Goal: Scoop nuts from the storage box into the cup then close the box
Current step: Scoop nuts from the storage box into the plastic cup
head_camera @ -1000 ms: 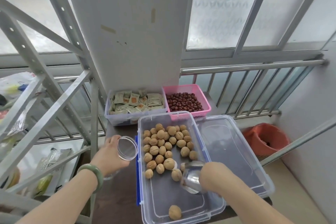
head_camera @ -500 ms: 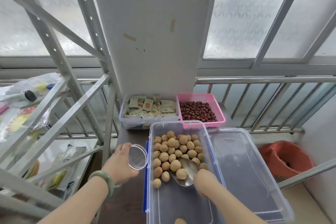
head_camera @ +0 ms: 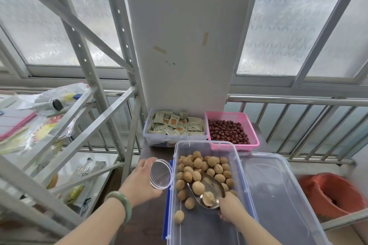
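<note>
A clear plastic storage box lies open on the table with several walnuts heaped at its far end. My right hand grips a metal scoop inside the box; two walnuts sit in the scoop. My left hand holds a clear plastic cup tilted just left of the box, its mouth turned toward the box. The cup looks empty. The box's clear lid lies flat to the right of the box.
Behind the box stand a clear tub of small packets and a pink basket of red dates. A grey metal shelf frame rises at the left. An orange bin sits low at the right, beyond the railing.
My right hand pushed the scoop forward into the walnut heap, and two walnuts now lie in it. The view has tilted upward. The cup stays beside the box.
</note>
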`<state>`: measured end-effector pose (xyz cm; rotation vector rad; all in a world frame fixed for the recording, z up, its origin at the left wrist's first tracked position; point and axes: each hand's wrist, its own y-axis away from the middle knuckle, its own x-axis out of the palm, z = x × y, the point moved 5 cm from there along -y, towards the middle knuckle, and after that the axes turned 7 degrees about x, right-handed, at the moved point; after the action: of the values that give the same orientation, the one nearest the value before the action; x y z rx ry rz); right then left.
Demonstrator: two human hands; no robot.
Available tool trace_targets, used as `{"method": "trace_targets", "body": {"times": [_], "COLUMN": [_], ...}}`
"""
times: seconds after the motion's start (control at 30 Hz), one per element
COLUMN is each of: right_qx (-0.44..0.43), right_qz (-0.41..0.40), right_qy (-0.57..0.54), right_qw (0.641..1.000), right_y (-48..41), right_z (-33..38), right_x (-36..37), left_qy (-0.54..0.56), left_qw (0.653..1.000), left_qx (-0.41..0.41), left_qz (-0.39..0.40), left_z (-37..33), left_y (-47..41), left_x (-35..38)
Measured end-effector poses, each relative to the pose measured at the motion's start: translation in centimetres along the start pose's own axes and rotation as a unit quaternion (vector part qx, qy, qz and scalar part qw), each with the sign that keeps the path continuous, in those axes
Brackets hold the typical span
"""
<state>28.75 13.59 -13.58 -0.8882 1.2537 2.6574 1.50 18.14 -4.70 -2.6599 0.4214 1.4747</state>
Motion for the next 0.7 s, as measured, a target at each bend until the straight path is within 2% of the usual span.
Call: {"method": "trace_targets", "body": {"times": [0.2, 0.37, 0.57, 0.7], "right_qx": [-0.041, -0.062, -0.120, -0.172], "right_qz": [-0.013, -0.019, 0.006, -0.011], "right_qy": [-0.040, 0.001, 0.092, 0.207], "right_qw": [0.998, 0.998, 0.989, 0.963], "right_y": [1.8, 4.3, 9.1, 11.1], "right_z": [2.1, 6.0, 10.6, 13.1], "right_x": [-2.5, -5.6, -7.5, -7.3], "left_qy": [0.009, 0.019, 0.031, 0.032], "left_qw": [1.000, 0.999, 0.999, 0.999], "left_qx": [0.006, 0.023, 0.035, 0.037], "left_qz": [-0.008, -0.019, -0.019, -0.024], "left_z": [-1.0, -1.9, -2.7, -3.0], "left_y": [0.0, -0.1, -0.3, -0.3], "left_x": [-0.2, -0.3, -0.9, -1.2]}}
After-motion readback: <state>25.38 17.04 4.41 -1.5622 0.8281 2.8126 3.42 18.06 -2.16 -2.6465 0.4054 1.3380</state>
